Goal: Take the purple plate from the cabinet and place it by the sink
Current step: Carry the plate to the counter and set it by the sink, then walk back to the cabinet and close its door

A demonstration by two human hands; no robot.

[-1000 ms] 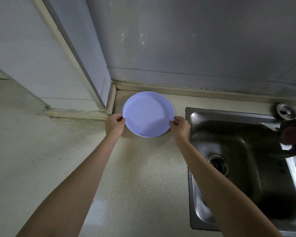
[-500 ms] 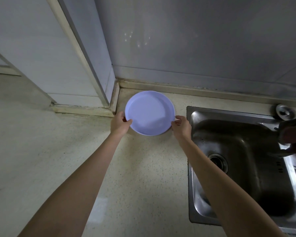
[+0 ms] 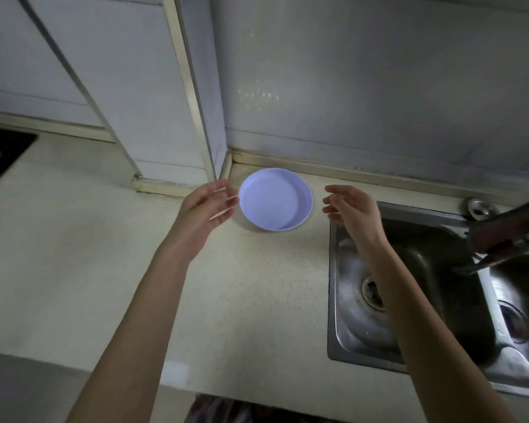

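The purple plate (image 3: 274, 198) lies flat on the pale countertop (image 3: 257, 294), in the back corner just left of the steel sink (image 3: 409, 300). My left hand (image 3: 206, 209) hovers beside the plate's left rim with fingers spread, holding nothing. On the plate's right side my right hand (image 3: 350, 209) is raised a little off the counter, fingers apart and empty. Neither hand touches the plate.
A tiled wall and a pillar corner (image 3: 208, 123) rise right behind the plate. The faucet (image 3: 507, 227) reaches over the sink from the right. A dark stove edge (image 3: 0, 157) shows at far left. The counter's front edge runs along the bottom.
Both hands let go of the plate's rim and pulled back with fingers spread. The plate now rests on the counter by itself. The view tilted up.
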